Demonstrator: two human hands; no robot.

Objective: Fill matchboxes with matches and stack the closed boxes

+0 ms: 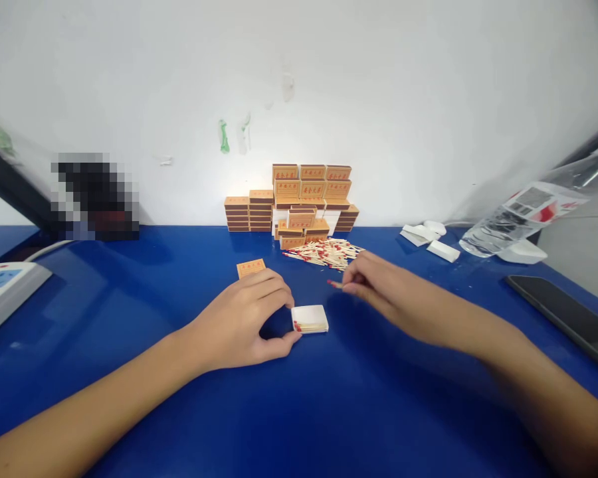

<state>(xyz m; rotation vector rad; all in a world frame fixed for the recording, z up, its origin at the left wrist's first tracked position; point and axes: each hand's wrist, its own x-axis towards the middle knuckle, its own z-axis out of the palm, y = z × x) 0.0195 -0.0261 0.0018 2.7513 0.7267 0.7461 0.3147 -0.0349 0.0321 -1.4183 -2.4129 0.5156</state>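
Nearest, the left hand (pixel 249 325) spans the left end of a small white tray (pixel 309 313), thumb at the near corner and index finger at the far one, seemingly to steady it on the blue table (pixel 299 418). Matches (pixel 311 327) lie along the tray's near side, just beyond the thumb tip, heads toward that hand; the tray's far part shows white, probably leaving room beside them.

Beyond the tray and to its right, the right hand (pixel 381 285) pinches a single match (pixel 333 284) between thumb and fingertips. Its red head points left, matching those in the tray, perhaps so all lie one way.

Just past the left knuckles lies an orange box cover (pixel 250 267), partly hidden. Farther, beyond the right fingertips, the loose match pile (pixel 329 252) sits within easy reach, before stacked matchboxes (pixel 311 189).
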